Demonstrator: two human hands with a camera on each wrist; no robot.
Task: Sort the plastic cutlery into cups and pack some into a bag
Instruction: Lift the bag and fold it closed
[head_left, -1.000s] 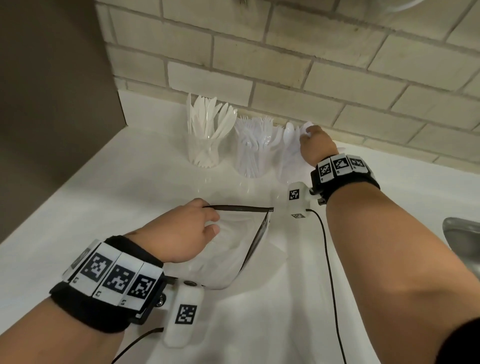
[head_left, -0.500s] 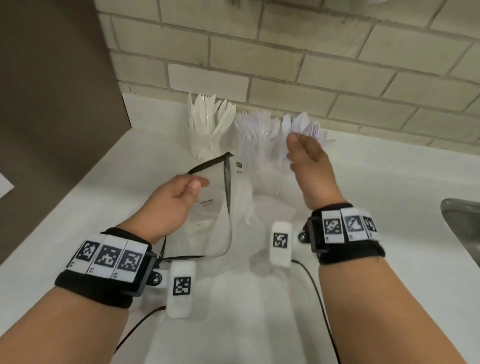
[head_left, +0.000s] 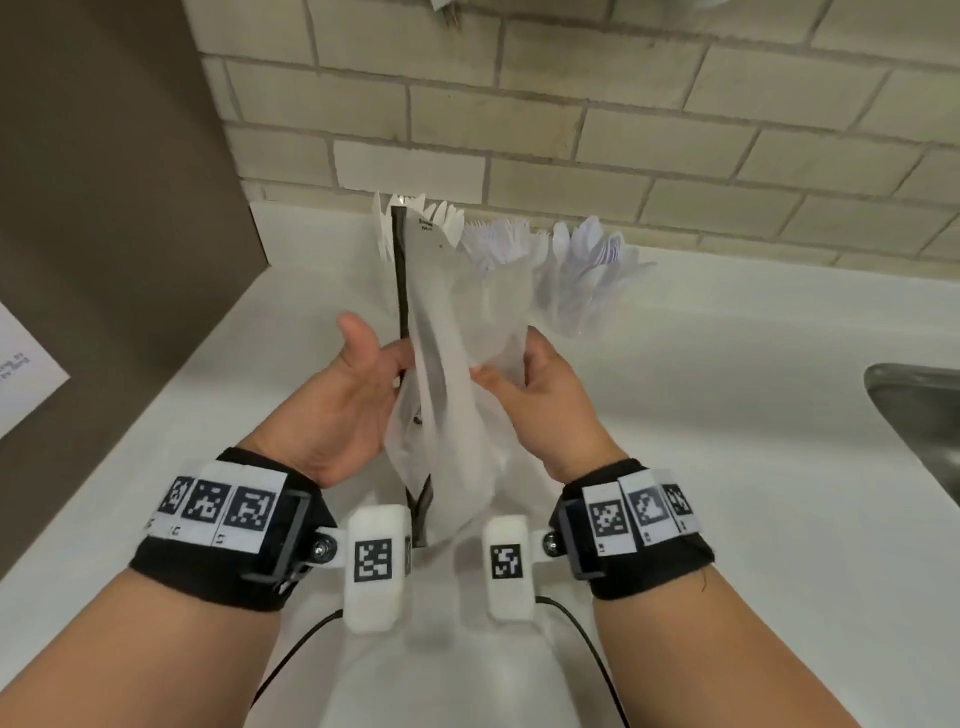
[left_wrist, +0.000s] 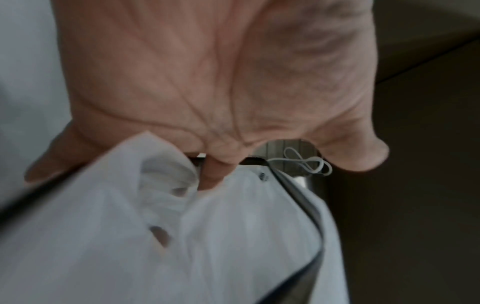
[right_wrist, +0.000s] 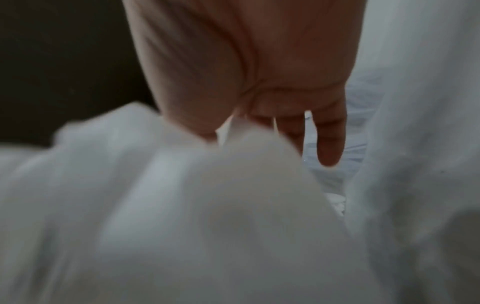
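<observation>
Both forearms reach forward over the white counter (head_left: 727, 415), palms facing each other. The left hand (head_left: 343, 400) and right hand (head_left: 550, 405) hold the translucent bag (head_left: 457, 374) upright between them, fingers curled round its sides. Behind stand cups of white cutlery (head_left: 587, 270).

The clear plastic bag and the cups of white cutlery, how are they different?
The clear plastic bag with the black zip strip is held up in the air by both hands; the cups of white plastic cutlery stand on the white counter by the wall. The bag is soft and crumpled; the cups keep their shape. Both are see-through.
</observation>
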